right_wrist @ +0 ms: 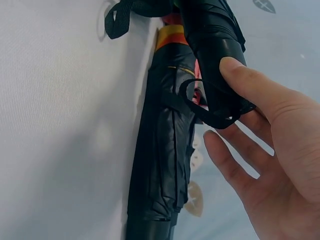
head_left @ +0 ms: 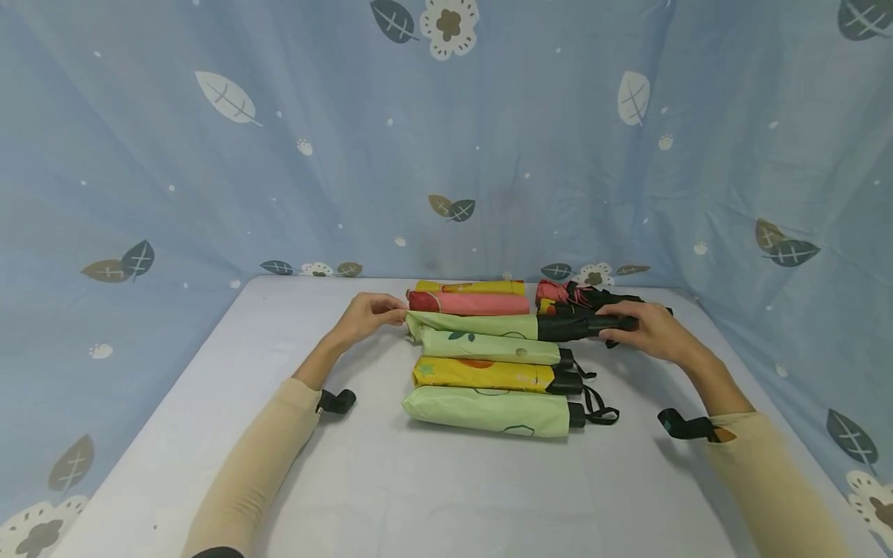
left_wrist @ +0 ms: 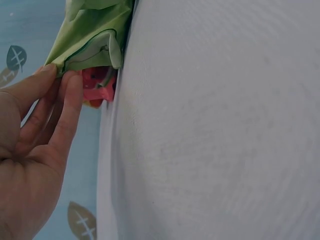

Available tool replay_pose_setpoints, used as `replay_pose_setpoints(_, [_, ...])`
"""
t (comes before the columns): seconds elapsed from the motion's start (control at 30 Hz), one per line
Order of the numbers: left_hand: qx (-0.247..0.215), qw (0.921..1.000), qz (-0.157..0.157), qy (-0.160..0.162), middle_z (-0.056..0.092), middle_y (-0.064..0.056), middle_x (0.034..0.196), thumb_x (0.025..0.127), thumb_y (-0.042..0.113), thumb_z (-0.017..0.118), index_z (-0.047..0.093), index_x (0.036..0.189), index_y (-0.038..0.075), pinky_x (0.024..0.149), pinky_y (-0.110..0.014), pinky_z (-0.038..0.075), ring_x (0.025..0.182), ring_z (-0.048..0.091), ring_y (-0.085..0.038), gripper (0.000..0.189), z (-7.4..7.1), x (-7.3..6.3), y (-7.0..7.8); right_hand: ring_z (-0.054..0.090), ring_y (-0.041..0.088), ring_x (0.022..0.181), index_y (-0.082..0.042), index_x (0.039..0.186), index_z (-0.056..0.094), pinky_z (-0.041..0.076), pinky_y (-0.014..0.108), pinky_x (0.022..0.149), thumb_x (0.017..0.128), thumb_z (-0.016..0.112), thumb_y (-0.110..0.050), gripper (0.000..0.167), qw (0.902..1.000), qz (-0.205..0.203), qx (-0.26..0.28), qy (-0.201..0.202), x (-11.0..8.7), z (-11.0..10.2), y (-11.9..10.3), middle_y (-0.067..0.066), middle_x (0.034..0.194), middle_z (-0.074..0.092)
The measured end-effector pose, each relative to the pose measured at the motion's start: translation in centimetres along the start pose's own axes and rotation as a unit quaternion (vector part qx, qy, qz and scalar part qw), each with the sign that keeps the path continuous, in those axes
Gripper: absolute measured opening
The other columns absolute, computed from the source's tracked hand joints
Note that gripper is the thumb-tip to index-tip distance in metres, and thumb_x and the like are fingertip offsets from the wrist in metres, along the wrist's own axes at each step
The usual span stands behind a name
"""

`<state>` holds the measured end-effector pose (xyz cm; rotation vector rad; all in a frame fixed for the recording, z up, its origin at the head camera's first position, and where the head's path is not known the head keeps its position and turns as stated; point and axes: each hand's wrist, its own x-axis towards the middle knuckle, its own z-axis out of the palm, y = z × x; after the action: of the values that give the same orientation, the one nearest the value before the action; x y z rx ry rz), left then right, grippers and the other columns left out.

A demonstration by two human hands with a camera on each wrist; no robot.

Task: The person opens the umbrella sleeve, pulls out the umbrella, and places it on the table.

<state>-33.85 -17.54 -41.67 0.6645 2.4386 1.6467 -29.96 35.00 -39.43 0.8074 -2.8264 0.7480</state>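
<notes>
A folded umbrella (head_left: 568, 327) lies across the middle of the row, its black end sticking out of a light green sleeve (head_left: 470, 324). My left hand (head_left: 366, 314) pinches the sleeve's left edge between thumb and fingers; in the left wrist view the green fabric (left_wrist: 95, 42) hangs loose there. At the other end, my right hand (head_left: 645, 329) grips the black handle (right_wrist: 225, 55), thumb on top, with a wrist loop (right_wrist: 212, 120) dangling. How far the umbrella reaches inside the sleeve is hidden.
Nearer me lie sleeved umbrellas: green (head_left: 498, 346), yellow (head_left: 481, 374) and green (head_left: 488, 411), with black ends to the right. Behind are a pink sleeve (head_left: 474, 304) and a yellow one (head_left: 481, 287). Black umbrellas (right_wrist: 165, 140) lie at back right, before a blue curtain (head_left: 446, 139).
</notes>
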Motion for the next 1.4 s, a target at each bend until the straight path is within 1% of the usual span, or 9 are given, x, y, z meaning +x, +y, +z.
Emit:
replay_pose_setpoints(0.23, [-0.005,1.0000,0.008,0.001,0.068,-0.034,0.103,0.094,0.004,0.064,0.069,0.110,-0.009,0.090,-0.059,0.053,0.097,0.064,-0.053,0.021,0.0,0.0,0.2,0.038,0.002,0.043,-0.015,0.120,0.067,0.039,0.023,0.046,0.089,0.073,-0.027,0.034,0.9999,0.012,0.011,-0.006,-0.4,-0.2,0.0,0.010,0.105,0.071])
replay_pose_setpoints(0.33, [0.006,0.9999,0.015,0.001,0.069,-0.033,0.103,0.095,0.004,0.063,0.069,0.110,-0.008,0.089,-0.058,0.054,0.096,0.066,-0.051,0.021,0.0,0.1,0.0,0.045,0.003,0.047,-0.015,0.121,0.067,0.040,0.023,0.048,0.090,0.073,-0.027,0.034,0.9997,0.019,0.011,-0.007,-0.6,-0.3,0.1,0.011,0.106,0.071])
replay_pose_setpoints(0.5, [0.014,0.9999,0.006,0.006,0.070,-0.030,0.103,0.095,0.006,0.063,0.069,0.111,-0.007,0.090,-0.056,0.054,0.096,0.066,-0.050,0.021,-0.2,0.1,-0.1,0.045,0.003,0.049,-0.015,0.120,0.067,0.039,0.023,0.049,0.090,0.072,-0.027,0.032,0.9995,0.030,-0.007,-0.002,-1.1,-0.8,0.3,0.011,0.106,0.070])
replay_pose_setpoints(0.77, [0.008,0.9999,-0.009,0.008,0.070,-0.030,0.101,0.094,0.006,0.064,0.069,0.110,-0.008,0.091,-0.059,0.053,0.097,0.065,-0.052,0.021,-0.4,-0.1,0.1,0.050,0.002,0.054,-0.012,0.116,0.068,0.040,0.022,0.051,0.089,0.074,-0.026,0.031,0.9990,0.023,-0.037,0.014,-2.1,-1.3,1.1,0.008,0.098,0.072])
replay_pose_setpoints(0.83, [0.011,0.9999,-0.011,0.008,0.070,-0.030,0.101,0.094,0.006,0.064,0.069,0.111,-0.008,0.091,-0.059,0.053,0.097,0.066,-0.051,0.022,-0.3,-0.2,0.0,0.048,0.002,0.053,-0.012,0.117,0.068,0.040,0.022,0.050,0.089,0.074,-0.026,0.031,0.9990,0.023,-0.036,0.014,-2.4,-1.4,1.3,0.009,0.101,0.072])
replay_pose_setpoints(1.03, [0.013,0.9999,-0.007,0.008,0.071,-0.028,0.103,0.095,0.007,0.064,0.070,0.110,-0.006,0.090,-0.057,0.054,0.095,0.069,-0.044,0.021,-0.4,-0.3,-0.3,0.042,0.000,0.046,-0.013,0.117,0.068,0.039,0.022,0.046,0.089,0.074,-0.023,0.031,0.9993,0.013,-0.030,0.020,-3.2,-1.9,2.3,0.011,0.101,0.071])
replay_pose_setpoints(1.13, [0.012,0.9999,-0.004,0.008,0.070,-0.029,0.104,0.095,0.008,0.064,0.070,0.111,-0.006,0.090,-0.057,0.054,0.095,0.068,-0.044,0.022,-0.4,-0.3,-0.3,0.047,0.002,0.050,-0.013,0.115,0.068,0.040,0.022,0.046,0.088,0.075,-0.020,0.029,0.9992,0.010,-0.031,0.023,-3.7,-2.5,2.5,0.010,0.098,0.071])
replay_pose_setpoints(1.3, [0.007,1.0000,-0.003,0.006,0.070,-0.030,0.104,0.095,0.007,0.064,0.070,0.110,-0.006,0.091,-0.058,0.053,0.096,0.067,-0.047,0.021,-0.4,-0.2,-0.2,0.054,0.005,0.055,-0.011,0.120,0.066,0.043,0.023,0.049,0.090,0.073,-0.022,0.033,0.9984,0.053,-0.017,0.009,-4.6,-3.4,2.5,0.021,0.114,0.068])
replay_pose_setpoints(1.4, [0.009,0.9999,-0.005,0.007,0.070,-0.030,0.103,0.094,0.006,0.064,0.070,0.109,-0.005,0.090,-0.058,0.054,0.096,0.067,-0.047,0.020,-0.4,-0.2,-0.1,0.057,-0.003,0.068,-0.010,0.121,0.066,0.047,0.023,0.053,0.090,0.073,-0.024,0.035,0.9974,0.067,-0.027,0.009,-5.1,-3.9,2.7,0.023,0.119,0.066])
